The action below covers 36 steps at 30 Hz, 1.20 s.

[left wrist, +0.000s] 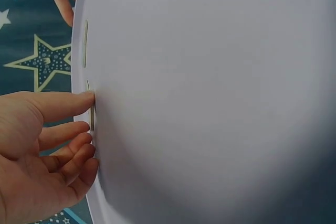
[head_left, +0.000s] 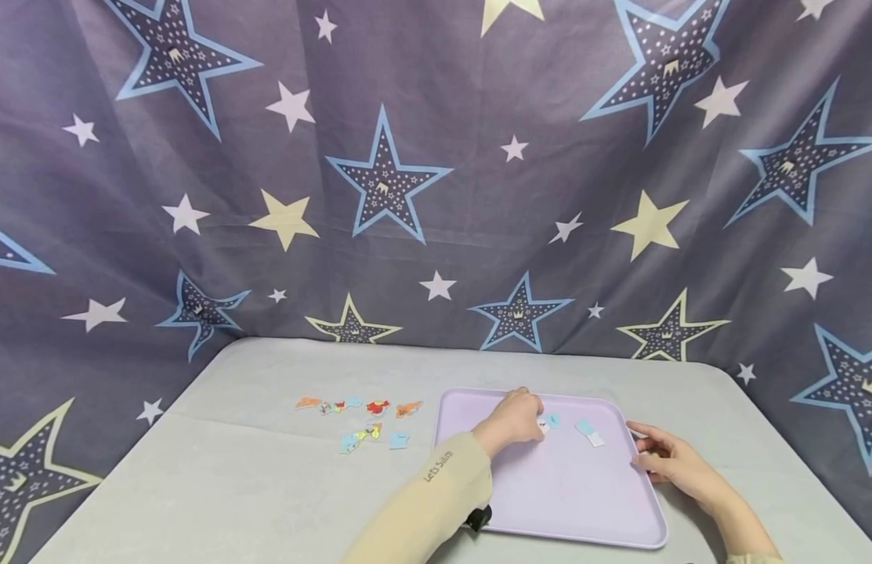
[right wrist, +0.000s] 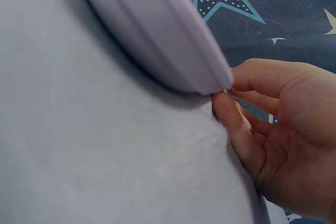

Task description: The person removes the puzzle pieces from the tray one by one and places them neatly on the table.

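Note:
A pale purple tray point(head_left: 569, 501) lies on the table. My left hand point(head_left: 515, 417) reaches over its far part, thumb and fingertips around a small white and blue puzzle piece point(head_left: 544, 425). In the left wrist view, the left hand point(left wrist: 50, 150) pinches this thin piece point(left wrist: 92, 116), seen edge-on; another thin piece point(left wrist: 85, 43) lies beyond it. A blue and white pair of joined pieces point(head_left: 588, 432) lies farther right on the tray. My right hand point(head_left: 678, 468) holds the tray's right rim; in the right wrist view, its thumb and finger point(right wrist: 228, 111) pinch the rim.
Left of the tray, several colourful puzzle pieces are scattered on the grey table point(head_left: 217, 486), among them a red one point(head_left: 378, 407), an orange one point(head_left: 409, 409) and a blue one point(head_left: 399, 440). A star-patterned curtain point(head_left: 464, 219) hangs behind the table.

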Available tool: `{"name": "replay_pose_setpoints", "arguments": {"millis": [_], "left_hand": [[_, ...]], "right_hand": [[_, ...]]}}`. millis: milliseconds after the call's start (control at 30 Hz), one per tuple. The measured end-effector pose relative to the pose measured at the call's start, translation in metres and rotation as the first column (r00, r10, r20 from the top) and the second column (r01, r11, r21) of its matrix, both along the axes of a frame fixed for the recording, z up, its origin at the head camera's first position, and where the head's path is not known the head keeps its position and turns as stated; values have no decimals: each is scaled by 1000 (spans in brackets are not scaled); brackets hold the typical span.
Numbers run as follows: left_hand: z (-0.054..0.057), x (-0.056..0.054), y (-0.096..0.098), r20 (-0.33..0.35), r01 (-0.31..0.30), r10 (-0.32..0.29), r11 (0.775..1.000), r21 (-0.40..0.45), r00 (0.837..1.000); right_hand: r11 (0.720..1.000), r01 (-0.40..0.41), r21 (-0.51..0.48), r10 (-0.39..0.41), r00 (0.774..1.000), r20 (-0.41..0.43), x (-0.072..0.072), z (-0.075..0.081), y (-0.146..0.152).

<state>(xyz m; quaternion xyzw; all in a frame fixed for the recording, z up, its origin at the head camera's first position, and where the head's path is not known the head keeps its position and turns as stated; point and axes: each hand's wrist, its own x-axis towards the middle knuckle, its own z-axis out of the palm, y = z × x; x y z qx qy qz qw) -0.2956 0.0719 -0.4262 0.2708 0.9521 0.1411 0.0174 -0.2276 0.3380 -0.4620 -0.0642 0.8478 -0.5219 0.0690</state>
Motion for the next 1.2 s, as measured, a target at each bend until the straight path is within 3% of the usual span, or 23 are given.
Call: {"name": "replay_pose_setpoints", "arguments": {"millis": [233, 367, 400, 533, 600, 633, 767, 967, 1200], "left_hand": [[1, 0, 5, -29, 16, -16, 1000, -17, 999], [-5, -5, 8, -42, 25, -26, 999, -33, 999], [-14, -12, 9, -67, 39, -41, 999, -21, 997], [-17, -14, 10, -65, 47, -49, 998, -30, 997], [-15, -13, 10, -66, 47, -50, 998, -34, 997], [-7, -7, 9, -43, 40, -42, 998, -47, 998], [-2, -2, 7, -48, 51, -52, 998, -31, 998], [1, 0, 4, -11, 64, -64, 998, 18, 998], [14, 3, -3, 23, 77, -78, 997, 32, 997]], "right_hand": [[1000, -7, -1, 7, 1000, -4, -1, 2, -1], [1000, -13, -6, 13, 1000, 1, -1, 2, -3], [1000, -12, -7, 12, 1000, 2, -1, 2, -3], [1000, -5, -8, 5, 1000, 1, -1, 1, -4], [1000, -4, -9, 4, 1000, -2, 0, 1, -4], [1000, -3, -9, 3, 1000, -3, 0, 1, -4], [1000, 1, -14, -1, 1000, -2, 0, 1, -5], [1000, -17, -21, 17, 1000, -9, 0, 1, -4], [1000, 12, -2, -12, 1000, -7, 1, 2, -2]]}}
